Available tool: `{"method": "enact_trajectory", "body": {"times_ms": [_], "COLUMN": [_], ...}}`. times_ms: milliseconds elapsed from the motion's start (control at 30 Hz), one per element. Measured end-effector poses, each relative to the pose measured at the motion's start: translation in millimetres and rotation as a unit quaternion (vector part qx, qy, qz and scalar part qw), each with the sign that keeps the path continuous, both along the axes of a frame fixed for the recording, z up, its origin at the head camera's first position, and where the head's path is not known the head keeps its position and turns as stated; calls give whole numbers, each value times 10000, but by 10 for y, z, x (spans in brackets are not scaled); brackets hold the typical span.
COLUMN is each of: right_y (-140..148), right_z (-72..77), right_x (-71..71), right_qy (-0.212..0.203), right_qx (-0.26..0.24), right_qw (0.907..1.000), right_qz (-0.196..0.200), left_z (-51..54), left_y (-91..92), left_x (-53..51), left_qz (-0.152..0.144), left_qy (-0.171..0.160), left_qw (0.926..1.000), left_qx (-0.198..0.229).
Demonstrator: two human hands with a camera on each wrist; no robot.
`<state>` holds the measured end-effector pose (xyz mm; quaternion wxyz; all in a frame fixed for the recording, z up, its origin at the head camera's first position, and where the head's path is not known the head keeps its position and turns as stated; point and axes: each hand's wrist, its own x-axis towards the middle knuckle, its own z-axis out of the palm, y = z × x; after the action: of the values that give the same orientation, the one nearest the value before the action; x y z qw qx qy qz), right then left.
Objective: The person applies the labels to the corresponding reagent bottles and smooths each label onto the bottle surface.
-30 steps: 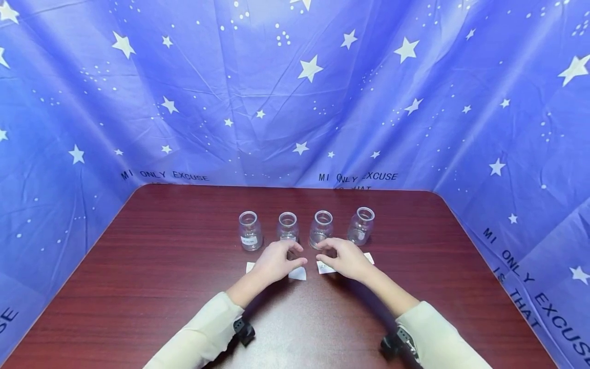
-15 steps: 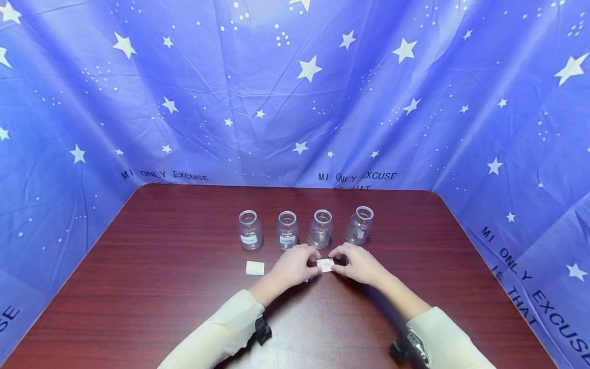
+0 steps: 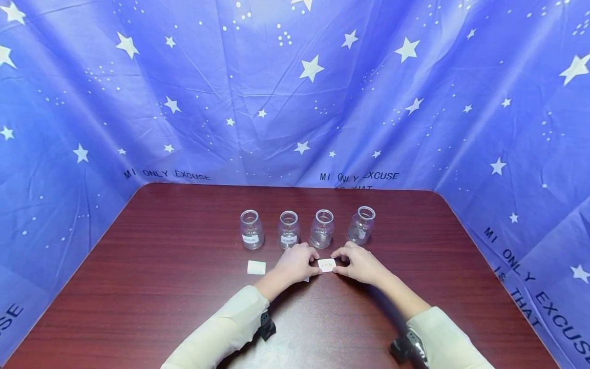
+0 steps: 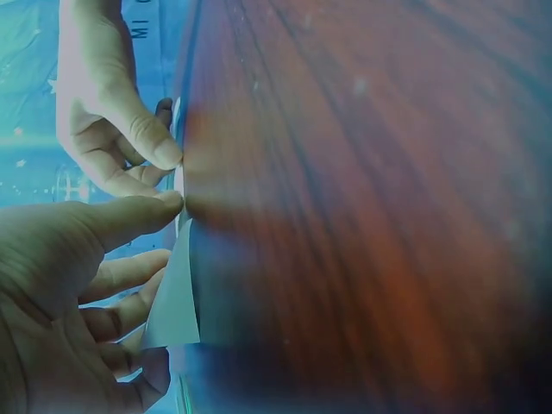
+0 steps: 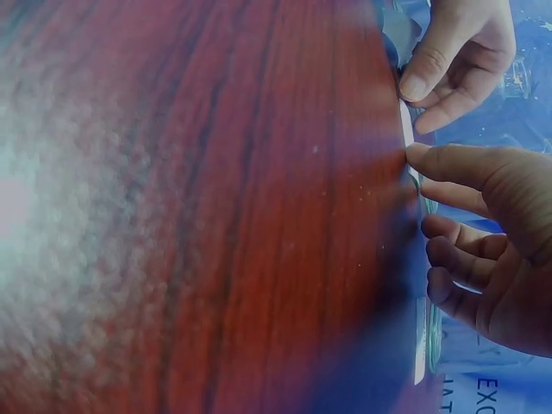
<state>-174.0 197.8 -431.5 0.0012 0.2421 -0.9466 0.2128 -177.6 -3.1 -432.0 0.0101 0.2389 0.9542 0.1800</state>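
Pinch — left hand (image 3: 296, 263), right hand (image 3: 360, 264) — card (image 3: 327, 265)

Starry blue cloth (image 3: 262, 77) borders the table (image 3: 147, 266) on 3 sides.

I'm watching the fingers (image 3: 314, 253) from high behind, the head view facing forward and down; both wrist views are looking low along the bench (image 3: 152, 287), close behind, sharing those fingers.
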Motion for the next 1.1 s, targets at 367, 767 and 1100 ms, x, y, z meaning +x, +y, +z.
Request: {"method": "enact_trajectory", "body": {"times_ms": [367,767,1100], "right_y": [6,14,14], "right_z": [-20,-46,-79], "right_x": [-24,-36,-34], "right_qy": [35,96,210], "right_qx": [-13,-104,-257], "right_qw": [9999,9996,9986], "right_qz": [120,229,405], "left_z": [-12,13,2], "left_y": [55,53,5], "left_x": [-2,16,24], "left_qz": [185,181,89], "left_qy": [-180,-199,-219], "left_qw": [9996,9996,9990], "left_qx": [-139,-13,391]}}
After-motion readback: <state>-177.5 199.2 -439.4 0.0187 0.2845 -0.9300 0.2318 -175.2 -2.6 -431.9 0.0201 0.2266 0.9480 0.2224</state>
